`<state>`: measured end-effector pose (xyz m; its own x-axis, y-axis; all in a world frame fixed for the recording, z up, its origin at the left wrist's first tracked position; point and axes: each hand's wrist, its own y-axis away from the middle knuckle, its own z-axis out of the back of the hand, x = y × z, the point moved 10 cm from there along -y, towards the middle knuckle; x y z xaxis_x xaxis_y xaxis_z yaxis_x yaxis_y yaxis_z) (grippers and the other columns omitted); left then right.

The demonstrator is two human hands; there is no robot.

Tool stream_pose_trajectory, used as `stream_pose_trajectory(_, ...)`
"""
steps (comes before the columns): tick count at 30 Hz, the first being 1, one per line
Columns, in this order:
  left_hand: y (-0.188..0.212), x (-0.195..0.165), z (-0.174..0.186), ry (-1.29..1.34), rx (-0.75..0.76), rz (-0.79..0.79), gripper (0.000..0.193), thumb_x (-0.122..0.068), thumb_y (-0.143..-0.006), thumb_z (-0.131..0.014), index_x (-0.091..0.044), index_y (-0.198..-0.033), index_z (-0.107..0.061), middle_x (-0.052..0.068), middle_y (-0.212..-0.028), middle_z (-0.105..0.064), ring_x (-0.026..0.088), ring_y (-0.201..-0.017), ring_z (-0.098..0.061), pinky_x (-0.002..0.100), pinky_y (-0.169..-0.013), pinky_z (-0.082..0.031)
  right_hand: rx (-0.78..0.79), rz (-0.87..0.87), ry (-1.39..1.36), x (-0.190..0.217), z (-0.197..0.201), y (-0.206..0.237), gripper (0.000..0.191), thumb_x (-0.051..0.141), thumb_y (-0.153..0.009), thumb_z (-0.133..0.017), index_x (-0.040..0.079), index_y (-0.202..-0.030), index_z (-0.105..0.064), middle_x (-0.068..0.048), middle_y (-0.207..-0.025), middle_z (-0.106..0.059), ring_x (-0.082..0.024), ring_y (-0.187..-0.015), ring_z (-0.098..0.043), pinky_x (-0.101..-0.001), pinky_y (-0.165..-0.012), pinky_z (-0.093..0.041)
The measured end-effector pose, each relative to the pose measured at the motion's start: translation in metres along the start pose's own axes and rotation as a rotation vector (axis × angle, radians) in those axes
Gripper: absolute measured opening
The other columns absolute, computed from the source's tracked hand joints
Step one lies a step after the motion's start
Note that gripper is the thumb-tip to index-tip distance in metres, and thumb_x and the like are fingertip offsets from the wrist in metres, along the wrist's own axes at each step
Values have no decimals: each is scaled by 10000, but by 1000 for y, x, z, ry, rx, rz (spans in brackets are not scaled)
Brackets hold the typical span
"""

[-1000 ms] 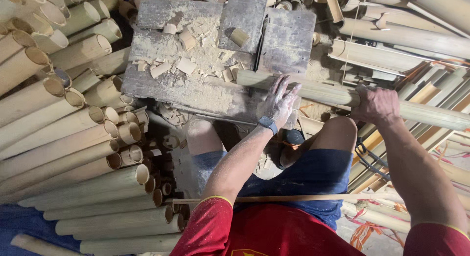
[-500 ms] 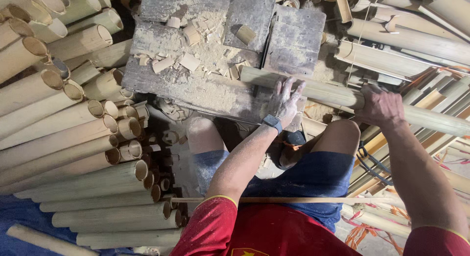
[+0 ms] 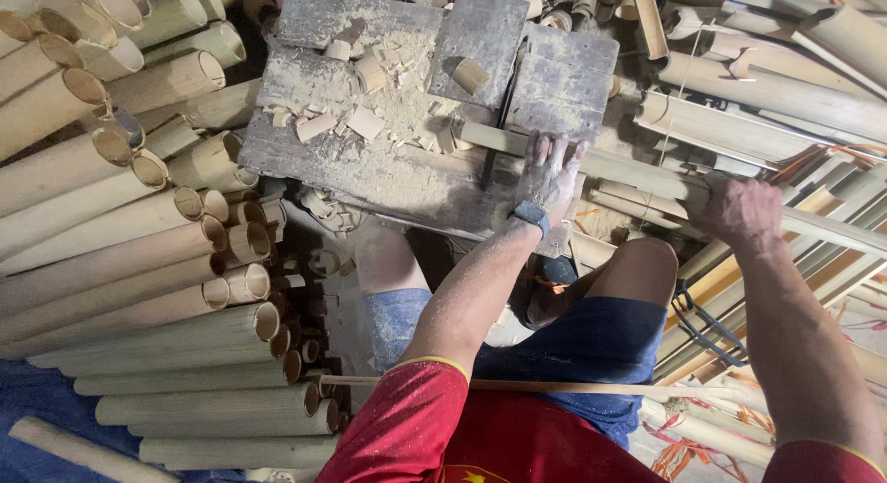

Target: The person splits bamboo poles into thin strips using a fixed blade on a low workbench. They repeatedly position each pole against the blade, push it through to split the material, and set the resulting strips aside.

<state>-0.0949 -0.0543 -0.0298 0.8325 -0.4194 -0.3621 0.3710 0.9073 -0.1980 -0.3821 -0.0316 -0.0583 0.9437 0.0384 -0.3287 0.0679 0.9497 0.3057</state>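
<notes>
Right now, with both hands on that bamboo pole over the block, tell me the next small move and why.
Probably slide the bamboo pole a little further onto the wooden block. The left hand presses its end at the block's edge, the right hand grips it farther out, and only a short length rests on the sawdust-covered top.

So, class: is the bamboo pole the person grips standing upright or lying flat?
Lying flat: the bamboo pole rests across the wooden block, under both hands.
</notes>
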Motion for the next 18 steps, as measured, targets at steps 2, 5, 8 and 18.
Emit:
stream_pose_trajectory(2,-6,-2,-3,-106,57,1,566,-223,-931,-567,-180,-1487,-469,191,-1509,-442,410,-1434,-361,561,-1282,-207,-46,-23,-83,-3,4,2,474,632,-1018,-534,240,-1013,-800,-94,-783,-728,-202,-668,-687,-352,-576,-510)
stream_pose_trajectory(5,-12,-3,-4,-143,67,8,604,-168,-951,-568,-147,-1542,-445,180,-1492,-441,391,-1441,-369,546,-1297,-216,-52,-35,-145,-5,7,1,517,665,-991,-544,212,-1074,-779,-73,-780,-717,-201,-630,-697,-358,-547,-527)
stream_pose_trajectory(8,-13,-9,5,-60,-82,-37,671,-167,-882,-576,-100,-1529,-413,231,-1457,-422,446,-1394,-362,554,-1236,-223,78,-81,-97,-9,4,-5,635,741,-976,-500,170,-1055,-764,-88,-696,-738,-204,-636,-714,-359,-527,-563)
stream_pose_trajectory(18,1,-25,-14,-230,-13,-117,705,-203,-948,-572,-96,-1594,-310,165,-1588,-373,383,-1510,-322,558,-1300,-194,248,-121,-93,-13,-4,-21,817,894,-878,-490,137,-978,-778,-95,-721,-738,-190,-664,-711,-343,-553,-537)
